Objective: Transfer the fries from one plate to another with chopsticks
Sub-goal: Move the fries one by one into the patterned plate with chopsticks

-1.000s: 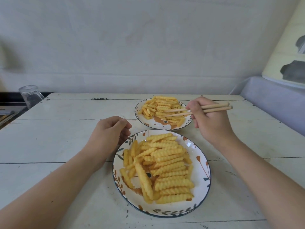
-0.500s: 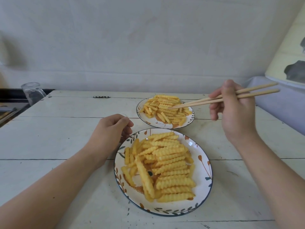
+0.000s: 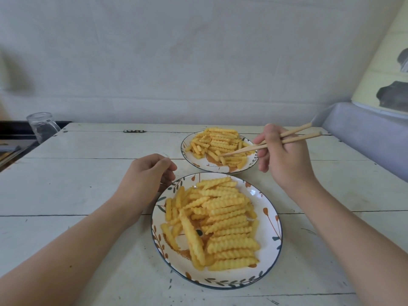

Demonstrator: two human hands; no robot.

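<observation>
Two white leaf-patterned plates hold crinkle-cut fries. The near plate (image 3: 268, 272) carries a large pile of fries (image 3: 223, 219). The far plate (image 3: 185, 153) holds a smaller heap of fries (image 3: 217, 142). My right hand (image 3: 284, 160) grips a pair of wooden chopsticks (image 3: 276, 142); their tips lie among the far plate's fries, and whether they pinch one I cannot tell. My left hand (image 3: 145, 175) rests on the table beside the near plate's left rim, its fingers loosely curled and holding nothing.
A white plank table (image 3: 77, 184) carries both plates. A clear glass (image 3: 43, 127) stands at its far left corner, next to a dark counter. A grey-lilac padded edge (image 3: 364, 138) borders the table's right side. A wall closes off the back.
My right hand rose and swung right, lifting the chopsticks off the far plate, then dropped back left so the tips sit among the far fries again. The left hand stayed put.
</observation>
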